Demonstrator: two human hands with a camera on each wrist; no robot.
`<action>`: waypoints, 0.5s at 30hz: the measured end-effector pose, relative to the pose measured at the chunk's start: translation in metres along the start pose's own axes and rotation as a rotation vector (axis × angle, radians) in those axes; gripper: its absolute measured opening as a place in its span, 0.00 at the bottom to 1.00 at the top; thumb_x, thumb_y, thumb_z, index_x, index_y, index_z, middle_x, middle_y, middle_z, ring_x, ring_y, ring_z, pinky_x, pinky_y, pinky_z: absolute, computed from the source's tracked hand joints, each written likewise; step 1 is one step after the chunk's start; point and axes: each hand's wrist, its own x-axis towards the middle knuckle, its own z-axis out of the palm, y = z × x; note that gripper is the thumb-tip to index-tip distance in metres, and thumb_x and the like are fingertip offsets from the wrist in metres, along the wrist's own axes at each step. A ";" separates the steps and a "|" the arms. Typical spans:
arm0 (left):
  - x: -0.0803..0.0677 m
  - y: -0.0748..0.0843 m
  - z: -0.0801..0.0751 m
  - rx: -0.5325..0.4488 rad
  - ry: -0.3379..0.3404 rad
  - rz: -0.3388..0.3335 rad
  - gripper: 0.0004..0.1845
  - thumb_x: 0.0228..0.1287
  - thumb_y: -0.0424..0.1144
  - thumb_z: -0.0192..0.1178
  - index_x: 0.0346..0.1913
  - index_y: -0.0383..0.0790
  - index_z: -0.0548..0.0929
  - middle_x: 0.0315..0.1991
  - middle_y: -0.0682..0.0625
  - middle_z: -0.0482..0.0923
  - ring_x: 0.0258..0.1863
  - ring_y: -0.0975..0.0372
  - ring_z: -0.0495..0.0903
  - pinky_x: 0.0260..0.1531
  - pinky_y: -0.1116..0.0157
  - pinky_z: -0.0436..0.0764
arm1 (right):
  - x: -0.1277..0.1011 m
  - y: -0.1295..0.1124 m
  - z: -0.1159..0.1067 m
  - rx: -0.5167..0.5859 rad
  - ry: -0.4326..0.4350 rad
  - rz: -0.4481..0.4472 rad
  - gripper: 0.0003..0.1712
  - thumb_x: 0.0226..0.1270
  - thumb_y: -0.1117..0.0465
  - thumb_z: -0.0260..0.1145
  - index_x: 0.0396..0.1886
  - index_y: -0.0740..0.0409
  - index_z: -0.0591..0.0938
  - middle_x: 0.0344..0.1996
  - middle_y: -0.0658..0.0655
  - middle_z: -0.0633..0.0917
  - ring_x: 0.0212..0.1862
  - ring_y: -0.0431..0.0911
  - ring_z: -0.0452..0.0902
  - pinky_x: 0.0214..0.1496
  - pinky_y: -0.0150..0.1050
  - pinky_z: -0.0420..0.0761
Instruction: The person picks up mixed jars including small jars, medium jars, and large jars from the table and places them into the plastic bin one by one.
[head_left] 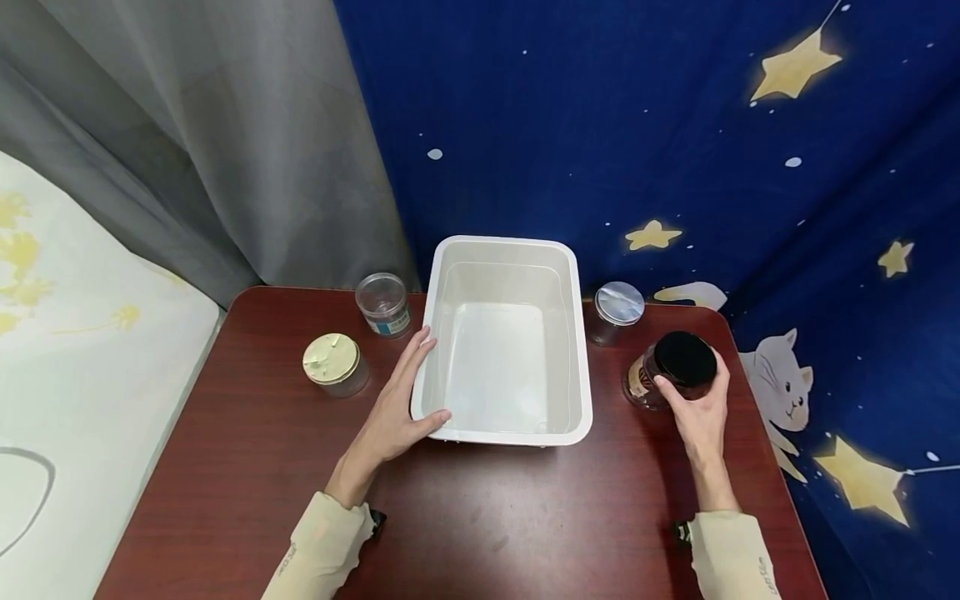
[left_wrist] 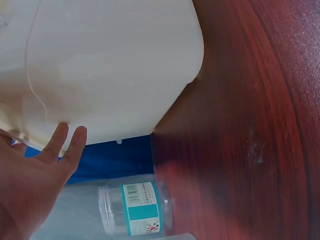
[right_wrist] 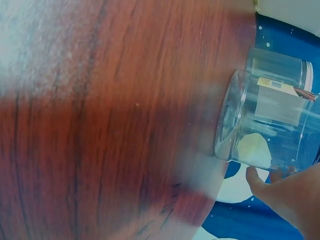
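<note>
My left hand [head_left: 392, 412] rests on the near left corner of a white plastic tub [head_left: 583, 375], fingers extended along its left side and thumb over the front rim. Two of its fingertips [left_wrist: 78, 135] meet the tub's outer wall in the left wrist view. My right hand [head_left: 703, 414] grips a large clear jar [right_wrist: 280, 107] with a black lid [head_left: 685, 359] and a paper label. Fingers curl around the jar's right side, with the thumb at its front. The jar stands upright near the table's right edge.
Left of the tub stand a lidless clear jar [head_left: 382, 302] with a blue-and-white label and a jar with a pale yellow lid [head_left: 332, 359]. A silver-topped jar [head_left: 619, 303] stands behind the black-lidded one. Curtains [head_left: 525, 125] hang behind the reddish-brown table [head_left: 495, 525].
</note>
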 end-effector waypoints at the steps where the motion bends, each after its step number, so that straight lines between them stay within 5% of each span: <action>1: 0.000 0.000 0.000 -0.003 0.001 0.002 0.52 0.52 0.49 0.71 0.78 0.44 0.57 0.80 0.54 0.44 0.76 0.57 0.51 0.66 0.45 0.61 | 0.000 0.000 -0.001 0.006 -0.005 0.003 0.50 0.51 0.73 0.77 0.73 0.60 0.64 0.67 0.60 0.71 0.63 0.40 0.67 0.65 0.29 0.63; 15: 0.001 -0.001 0.003 -0.016 0.027 0.037 0.50 0.59 0.65 0.62 0.78 0.49 0.56 0.80 0.52 0.45 0.76 0.55 0.51 0.66 0.42 0.60 | 0.014 0.005 -0.002 0.257 -0.048 0.029 0.47 0.48 0.81 0.74 0.69 0.64 0.67 0.62 0.59 0.74 0.59 0.46 0.72 0.58 0.27 0.72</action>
